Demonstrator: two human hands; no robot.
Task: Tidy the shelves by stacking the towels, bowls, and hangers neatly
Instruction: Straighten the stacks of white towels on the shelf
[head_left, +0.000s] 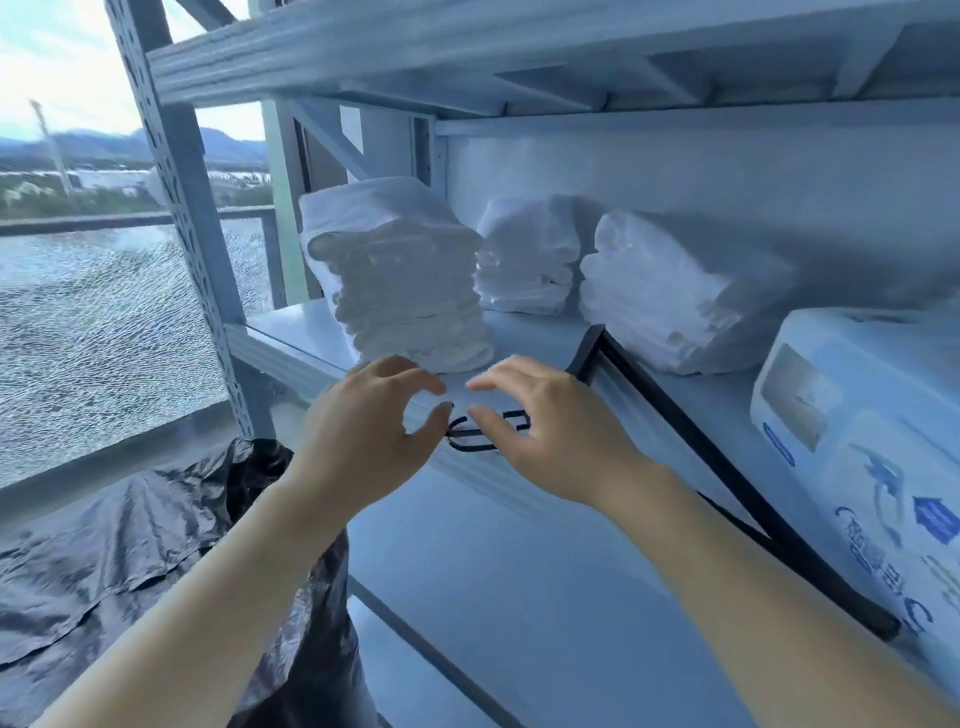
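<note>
Three stacks of folded white towels (410, 291) sit on the pale shelf (291, 332), black hangers (675, 415) lying beside them with hooks (478, 434) over its front edge, where the left hand (374, 431) and right hand (550, 436) hover loosely open, grasping nothing.

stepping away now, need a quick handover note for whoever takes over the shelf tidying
Left hand: open, empty, at the shelf edge.
Right hand: open, empty, beside it.
Black hangers lie on the shelf, hooks between the hands, not gripped.
Done: three stacks of white towels: left, middle, right.
Left: gather the hangers neatly. No bowls in view.
</note>
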